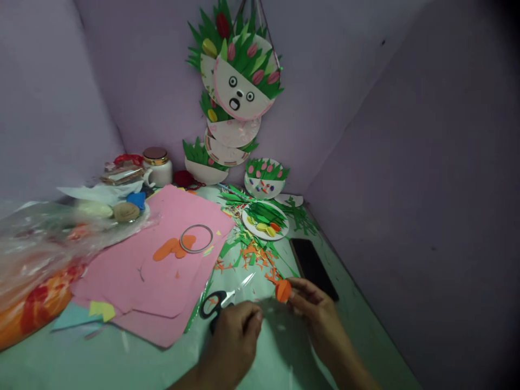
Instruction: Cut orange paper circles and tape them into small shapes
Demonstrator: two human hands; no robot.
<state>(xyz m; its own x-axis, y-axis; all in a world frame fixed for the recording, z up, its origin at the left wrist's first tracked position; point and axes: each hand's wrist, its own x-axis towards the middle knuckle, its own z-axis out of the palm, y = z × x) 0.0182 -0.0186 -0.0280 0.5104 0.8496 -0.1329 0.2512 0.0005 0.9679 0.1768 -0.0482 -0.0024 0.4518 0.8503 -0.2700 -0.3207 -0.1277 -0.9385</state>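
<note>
My right hand (314,309) pinches a small orange paper cut-out (283,290) between thumb and fingers, just above the green table top (122,363). My left hand (235,336) is curled into a loose fist beside it, resting over the handles of black scissors (219,304) whose blades point up and right. What the left fingers hold, if anything, is hidden. Green and orange paper scraps (247,252) lie just beyond both hands.
Pink paper sheets (162,260) with orange shapes and a metal ring (196,238) lie to the left. A black phone (313,266) sits right of the scraps. Paper-plate crafts (265,221) stand and hang at the back wall. A jar (157,165) and plastic bags (40,254) crowd the left.
</note>
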